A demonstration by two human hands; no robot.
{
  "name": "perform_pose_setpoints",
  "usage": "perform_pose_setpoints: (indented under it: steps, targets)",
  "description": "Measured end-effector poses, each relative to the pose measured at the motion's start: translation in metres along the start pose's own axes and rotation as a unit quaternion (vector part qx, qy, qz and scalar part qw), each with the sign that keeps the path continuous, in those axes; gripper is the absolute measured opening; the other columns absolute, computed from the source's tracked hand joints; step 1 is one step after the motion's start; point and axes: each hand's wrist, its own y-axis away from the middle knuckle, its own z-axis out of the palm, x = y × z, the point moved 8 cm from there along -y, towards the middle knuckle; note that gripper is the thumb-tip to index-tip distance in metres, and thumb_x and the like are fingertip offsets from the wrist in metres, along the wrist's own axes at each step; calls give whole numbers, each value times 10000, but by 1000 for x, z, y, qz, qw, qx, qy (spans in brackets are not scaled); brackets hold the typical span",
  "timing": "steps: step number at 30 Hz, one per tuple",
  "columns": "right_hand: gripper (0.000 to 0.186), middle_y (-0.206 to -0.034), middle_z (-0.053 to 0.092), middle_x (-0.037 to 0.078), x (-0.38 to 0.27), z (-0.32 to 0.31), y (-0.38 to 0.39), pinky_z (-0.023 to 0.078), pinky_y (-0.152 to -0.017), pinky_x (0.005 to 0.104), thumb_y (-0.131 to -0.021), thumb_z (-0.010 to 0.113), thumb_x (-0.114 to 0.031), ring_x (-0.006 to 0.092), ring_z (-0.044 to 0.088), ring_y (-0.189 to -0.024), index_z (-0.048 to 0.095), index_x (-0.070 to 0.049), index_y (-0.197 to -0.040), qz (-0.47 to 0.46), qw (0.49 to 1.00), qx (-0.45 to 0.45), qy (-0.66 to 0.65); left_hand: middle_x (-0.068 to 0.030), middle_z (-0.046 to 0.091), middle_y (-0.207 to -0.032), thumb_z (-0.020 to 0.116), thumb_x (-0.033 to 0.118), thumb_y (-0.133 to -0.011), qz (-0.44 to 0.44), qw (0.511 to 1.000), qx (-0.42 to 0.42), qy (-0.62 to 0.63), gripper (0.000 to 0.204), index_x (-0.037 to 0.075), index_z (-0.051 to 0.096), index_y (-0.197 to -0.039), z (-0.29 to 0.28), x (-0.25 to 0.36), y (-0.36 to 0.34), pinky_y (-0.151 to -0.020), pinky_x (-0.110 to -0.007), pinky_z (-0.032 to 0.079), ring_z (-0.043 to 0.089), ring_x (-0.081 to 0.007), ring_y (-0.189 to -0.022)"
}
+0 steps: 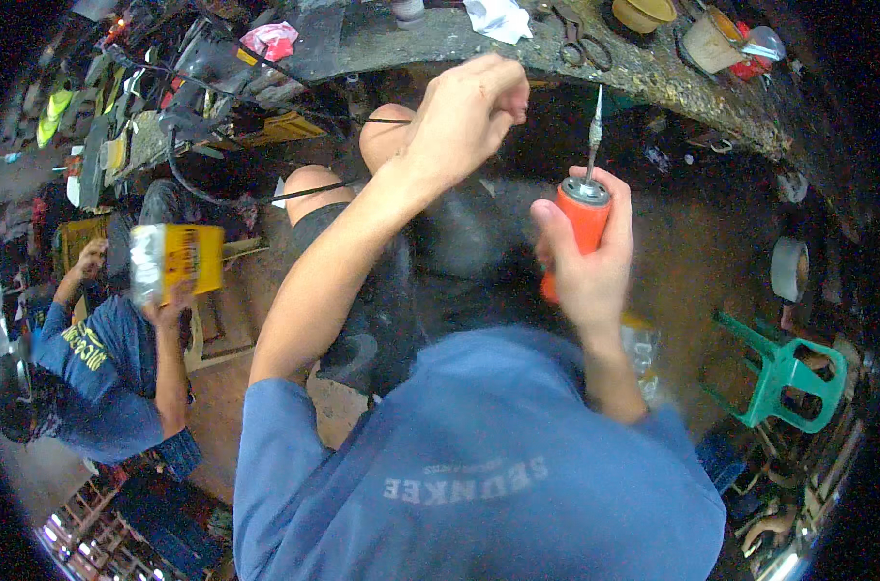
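Note:
My right hand (588, 252) is closed round an orange cylindrical tool (583, 210) with a metal top and a thin metal shaft (595, 131) pointing up toward the bench's front edge. My left hand (467, 111) is raised near that edge, left of the shaft and apart from it, fingers curled; anything inside them is hidden. My bare knees (314, 192) show below the bench, beside my left forearm.
The dark, worn bench (343, 48) holds scissors (577, 44), white cloth (498, 17) and containers (711, 44). Black cables (207, 194) hang at the left. A co-worker (101, 378) holds a yellow-and-silver container (193, 259). A green plastic chair (808, 358) is at the right.

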Motion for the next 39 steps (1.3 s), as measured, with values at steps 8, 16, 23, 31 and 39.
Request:
perform_pose_setpoints:
  steps: [8,16,23,31,39]
  targets:
    - [562,-977,723,62,4,0,-2,563,-664,299,-938,915,-209,115,666,-738,580,-72,-1367,23,998,-15,-56,-128,701,-1480,630,153,-975,160,898,-72,-404,364,114,731,-1323,38,17,14,-1335,-518,326,614,-300,-1444]
    - [581,-1114,727,100,-28,22,1,584,-770,296,-882,894,-58,145,726,-856,556,-31,-1354,-49,938,-202,-277,-53,819,-1115,651,239,-963,215,840,-231,-442,253,116,865,-1014,85,7,32,-1368,-522,240,708,-246,-1233]
    - [578,-1140,752,99,-53,34,1,581,-899,333,-793,943,-118,200,749,-1014,615,-38,-1263,-178,956,-232,-7,-37,766,-1171,687,297,-912,233,839,-305,-386,159,198,806,-949,111,1,39,-1330,-563,301,642,-287,-1340]
    - [572,-1216,695,67,-44,27,-10,560,-932,328,-838,883,-11,174,693,-1089,574,-59,-1317,-140,975,-164,-60,-35,757,-1167,706,296,-927,246,847,-315,-349,235,186,770,-1124,110,-19,52,-1276,-543,371,661,-253,-1292]
    - [541,-1159,780,190,-54,64,9,646,-870,445,-816,867,-96,396,807,-1005,620,-75,-1296,-251,947,-201,10,15,754,-1168,703,283,-910,199,833,-366,-364,248,232,777,-1141,108,-30,51,-1205,-475,437,659,-227,-1277]
